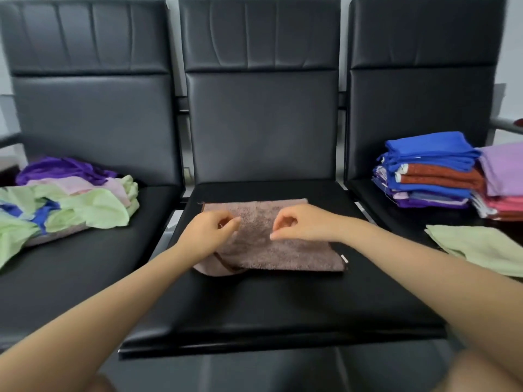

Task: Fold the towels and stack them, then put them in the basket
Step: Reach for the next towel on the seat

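Note:
A brown towel lies folded over on the middle seat, its near left corner turned up. My left hand rests on the towel's left part, fingers curled with thumb and forefinger pinched together. My right hand hovers over the towel's middle right, fingers curled; whether it pinches cloth I cannot tell. On the left seat is a loose heap of unfolded towels, green, pink, purple and blue. A folded stack of blue, red and purple towels sits on the right seat. No basket is in view.
A second stack of lilac and pink towels stands at the far right, with a flat green towel in front of it. The three black seats have tall backrests behind. A metal armrest juts out at the right.

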`<state>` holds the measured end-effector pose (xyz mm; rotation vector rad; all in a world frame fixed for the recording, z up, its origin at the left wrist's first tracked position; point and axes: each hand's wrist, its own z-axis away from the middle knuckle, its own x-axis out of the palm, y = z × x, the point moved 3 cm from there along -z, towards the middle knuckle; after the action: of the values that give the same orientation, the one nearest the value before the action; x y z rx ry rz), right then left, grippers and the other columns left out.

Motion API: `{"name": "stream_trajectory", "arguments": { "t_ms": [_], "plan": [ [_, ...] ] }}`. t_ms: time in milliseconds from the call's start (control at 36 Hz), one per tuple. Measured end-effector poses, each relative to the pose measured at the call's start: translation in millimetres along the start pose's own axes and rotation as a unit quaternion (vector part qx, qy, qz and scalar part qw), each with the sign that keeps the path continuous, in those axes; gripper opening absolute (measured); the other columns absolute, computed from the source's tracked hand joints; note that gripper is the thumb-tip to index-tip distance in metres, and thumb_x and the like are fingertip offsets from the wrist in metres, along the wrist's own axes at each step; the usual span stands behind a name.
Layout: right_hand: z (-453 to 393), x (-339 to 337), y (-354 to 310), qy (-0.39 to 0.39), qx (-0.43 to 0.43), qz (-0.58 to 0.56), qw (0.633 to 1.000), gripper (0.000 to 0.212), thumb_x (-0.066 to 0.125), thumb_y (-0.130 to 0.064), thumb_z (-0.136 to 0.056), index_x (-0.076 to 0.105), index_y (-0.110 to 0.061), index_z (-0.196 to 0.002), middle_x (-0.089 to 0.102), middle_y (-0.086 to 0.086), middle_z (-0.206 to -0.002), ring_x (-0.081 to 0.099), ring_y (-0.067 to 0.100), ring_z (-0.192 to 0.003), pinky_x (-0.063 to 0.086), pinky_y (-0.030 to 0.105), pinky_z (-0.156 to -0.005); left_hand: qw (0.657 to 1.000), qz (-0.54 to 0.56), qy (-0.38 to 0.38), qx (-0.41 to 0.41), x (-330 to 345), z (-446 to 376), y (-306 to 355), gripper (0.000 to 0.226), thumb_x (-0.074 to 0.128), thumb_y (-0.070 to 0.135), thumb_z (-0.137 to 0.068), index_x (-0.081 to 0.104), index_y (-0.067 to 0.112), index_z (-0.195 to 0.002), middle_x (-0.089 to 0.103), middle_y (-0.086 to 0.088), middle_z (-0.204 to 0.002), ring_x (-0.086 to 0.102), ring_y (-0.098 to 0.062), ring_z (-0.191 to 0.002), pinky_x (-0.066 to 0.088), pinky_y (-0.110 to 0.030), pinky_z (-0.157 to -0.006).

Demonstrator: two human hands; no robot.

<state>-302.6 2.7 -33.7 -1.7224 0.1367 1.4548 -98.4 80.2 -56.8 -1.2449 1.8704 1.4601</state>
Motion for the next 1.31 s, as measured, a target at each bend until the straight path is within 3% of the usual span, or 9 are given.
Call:
{"name": "stream_trajectory", "arguments": {
  "t_ms": [139, 278, 361, 472, 639, 806, 1056, 1222, 1306],
  "plan": [
    [30, 34, 6, -0.024, -0.027, 0.261, 0.965, 0.042, 0.066, -0.054, -0.083, 0.059, -0.027, -0.113, 0.053, -0.006, -0.110, 0.046, 0.013, -0.108, 0.042, 0.031, -0.086, 0.992, -0.063, -0.098, 0.058, -5, 33, -4, 0.039, 0.061, 0.061, -0.081, 0.051, 0.027, -0.062, 0.054, 0.010, -0.063, 0.051, -0.004, -0.064, 0.042, -0.026, -0.066],
    [33, 31, 28, 0.040, 0.013, 0.167, 0.985, 0.017, 0.058, -0.039, -0.093, 0.063, -0.024, -0.089, 0.056, -0.011, -0.089, 0.055, 0.014, -0.090, 0.046, 0.032, -0.079, 0.964, -0.166, -0.174, 0.113, 3, 52, -17, 0.043, 0.056, 0.066, -0.071, 0.061, 0.026, -0.087, 0.060, 0.013, -0.089, 0.058, -0.011, -0.089, 0.045, -0.027, -0.079],
    [30, 24, 36, 0.089, 0.050, 0.091, 0.991, 0.019, 0.061, -0.038, -0.091, 0.066, -0.024, -0.080, 0.061, -0.012, -0.078, 0.056, 0.008, -0.077, 0.048, 0.032, -0.076, 0.971, -0.139, -0.150, 0.125, 3, 58, -20, 0.027, 0.068, 0.042, -0.083, 0.067, 0.018, -0.094, 0.065, 0.007, -0.095, 0.059, -0.014, -0.092, 0.040, -0.022, -0.079],
    [25, 24, 37, 0.122, 0.068, 0.105, 0.985, 0.011, 0.060, -0.034, -0.092, 0.063, -0.024, -0.091, 0.059, -0.010, -0.090, 0.057, 0.014, -0.093, 0.046, 0.031, -0.080, 0.982, -0.054, -0.113, 0.143, -2, 61, -19, 0.048, 0.043, 0.058, -0.079, 0.068, 0.019, -0.094, 0.060, 0.012, -0.088, 0.057, -0.009, -0.087, 0.046, -0.028, -0.082],
    [36, 43, -11, 0.132, -0.105, 0.094, 0.981, 0.044, 0.047, -0.056, -0.089, 0.060, -0.028, -0.119, 0.057, -0.012, -0.118, 0.046, 0.006, -0.116, 0.039, 0.031, -0.101, 0.986, 0.147, -0.001, 0.083, -14, 56, -3, 0.023, 0.051, 0.038, -0.088, 0.061, 0.018, -0.084, 0.060, 0.004, -0.076, 0.054, -0.004, -0.074, 0.045, -0.024, -0.075],
    [29, 61, -39, 0.125, -0.095, 0.192, 0.969, 0.051, 0.055, -0.059, -0.087, 0.056, -0.023, -0.124, 0.055, -0.008, -0.116, 0.046, 0.011, -0.110, 0.039, 0.029, -0.094, 0.984, 0.168, 0.033, 0.046, -21, 46, -5, 0.022, 0.052, 0.011, -0.097, 0.055, 0.021, -0.078, 0.056, 0.020, -0.069, 0.050, 0.003, -0.068, 0.038, -0.010, -0.067],
    [20, 33, -17, 0.121, -0.033, 0.093, 0.988, 0.026, 0.051, -0.027, -0.099, 0.055, -0.024, -0.073, 0.055, -0.012, -0.073, 0.050, 0.010, -0.074, 0.034, 0.022, -0.065, 0.988, 0.127, 0.083, -0.031, -25, 39, -25, 0.020, 0.053, 0.021, -0.097, 0.056, 0.027, -0.079, 0.062, 0.008, -0.076, 0.055, -0.001, -0.075, 0.038, -0.010, -0.065],
    [31, 9, 15, 0.080, 0.039, -0.018, 0.996, 0.034, 0.054, -0.026, -0.098, 0.061, 0.000, -0.079, 0.052, 0.002, -0.068, 0.045, 0.001, -0.052, 0.035, 0.015, -0.051, 0.986, 0.104, 0.095, -0.085, -28, 39, -40, 0.016, 0.054, 0.024, -0.096, 0.064, 0.014, -0.089, 0.065, 0.006, -0.082, 0.059, -0.012, -0.082, 0.040, -0.026, -0.072],
    [39, 5, 27, 0.078, 0.062, -0.079, 0.992, 0.031, 0.055, -0.023, -0.098, 0.064, -0.010, -0.072, 0.056, -0.012, -0.061, 0.047, -0.004, -0.054, 0.035, 0.011, -0.054, 0.985, 0.106, 0.090, -0.101, -28, 38, -44, 0.018, 0.052, 0.025, -0.097, 0.064, 0.013, -0.089, 0.064, 0.007, -0.081, 0.058, -0.014, -0.083, 0.040, -0.024, -0.069]
  ]
}}
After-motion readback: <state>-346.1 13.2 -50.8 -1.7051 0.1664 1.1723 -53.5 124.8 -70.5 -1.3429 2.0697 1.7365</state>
